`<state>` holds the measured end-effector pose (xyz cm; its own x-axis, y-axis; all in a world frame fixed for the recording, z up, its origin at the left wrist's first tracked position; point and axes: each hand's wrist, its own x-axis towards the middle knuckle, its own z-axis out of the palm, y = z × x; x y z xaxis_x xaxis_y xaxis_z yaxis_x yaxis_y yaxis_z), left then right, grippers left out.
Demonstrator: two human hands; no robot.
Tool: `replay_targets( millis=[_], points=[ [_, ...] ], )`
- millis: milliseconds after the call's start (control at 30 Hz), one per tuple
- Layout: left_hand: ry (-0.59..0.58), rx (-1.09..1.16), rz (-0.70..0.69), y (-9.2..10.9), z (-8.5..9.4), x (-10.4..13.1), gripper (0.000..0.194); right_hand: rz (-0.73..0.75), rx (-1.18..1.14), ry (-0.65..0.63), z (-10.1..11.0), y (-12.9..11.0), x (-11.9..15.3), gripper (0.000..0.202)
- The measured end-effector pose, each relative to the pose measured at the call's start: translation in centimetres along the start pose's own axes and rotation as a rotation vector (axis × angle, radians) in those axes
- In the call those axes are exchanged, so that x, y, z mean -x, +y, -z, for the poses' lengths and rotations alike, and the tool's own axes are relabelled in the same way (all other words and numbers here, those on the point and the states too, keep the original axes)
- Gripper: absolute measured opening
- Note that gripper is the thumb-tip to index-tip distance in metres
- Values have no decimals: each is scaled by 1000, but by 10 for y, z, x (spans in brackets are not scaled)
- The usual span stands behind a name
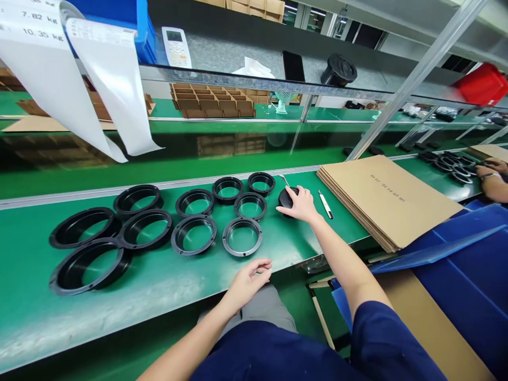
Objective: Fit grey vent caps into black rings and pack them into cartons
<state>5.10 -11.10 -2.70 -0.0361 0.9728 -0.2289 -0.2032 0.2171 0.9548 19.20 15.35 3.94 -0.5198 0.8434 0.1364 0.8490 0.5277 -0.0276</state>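
Observation:
My right hand [304,205] is closed around a black round lid-like part [286,199] on the green bench, fingers over its top and rim. The fingers hide much of this part. My left hand [251,278] hovers at the bench's front edge, fingers loosely curled and apart from the thumb, with nothing visible in it. Just beyond it lies a black flanged ring [226,246], the nearest of several. Larger black rings [65,284] stand in a group at the left. To the right of my right hand lies a white pen-like cutter [326,204].
A stack of flat cardboard sheets [389,196] lies at the right, beside blue plastic sheeting [468,264]. Above the bench, a shelf [230,50] holds a phone [293,66], a calculator [177,47] and a black cylinder [339,70]. Another person's hand [494,168] shows at far right.

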Motion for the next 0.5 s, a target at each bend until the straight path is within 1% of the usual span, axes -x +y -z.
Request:
replay_targets(
  millis=[67, 133, 167, 200, 233, 300, 333, 367, 433, 467, 500],
  points=[
    [-3, 9, 0, -2, 2, -1, 81, 10, 29, -46, 1, 0, -2, 97],
    [0, 14, -1, -1, 3, -1, 78, 39, 29, -98, 9, 2, -5, 90],
    [1, 19, 0, 0, 3, -1, 77, 63, 18, -86, 15, 3, -8, 85],
    [0, 26, 0, 1, 3, 0, 76, 85, 5, -34, 21, 5, -10, 81],
    [0, 34, 0, 2, 4, 1, 74, 99, -7, 47, 26, 5, -12, 78],
    [-7, 43, 1, 4, 4, 2, 73, 75, -18, 204, 28, 3, -16, 73],
    [-10, 44, 2, 4, 5, 2, 72, 48, -17, 214, 25, 1, -18, 72],
    [-17, 43, 3, 4, 6, 2, 72, 22, -15, 167, 20, -1, -19, 71],
    [-34, 43, -1, 4, 7, 2, 69, -4, -22, 8, 6, -2, -20, 70],
    [-43, 45, -7, 4, 8, 0, 67, -10, -35, -44, 1, 1, -20, 69],
    [-47, 47, -18, 3, 9, -1, 65, -15, -56, -54, -2, 6, -18, 68]
  ],
)
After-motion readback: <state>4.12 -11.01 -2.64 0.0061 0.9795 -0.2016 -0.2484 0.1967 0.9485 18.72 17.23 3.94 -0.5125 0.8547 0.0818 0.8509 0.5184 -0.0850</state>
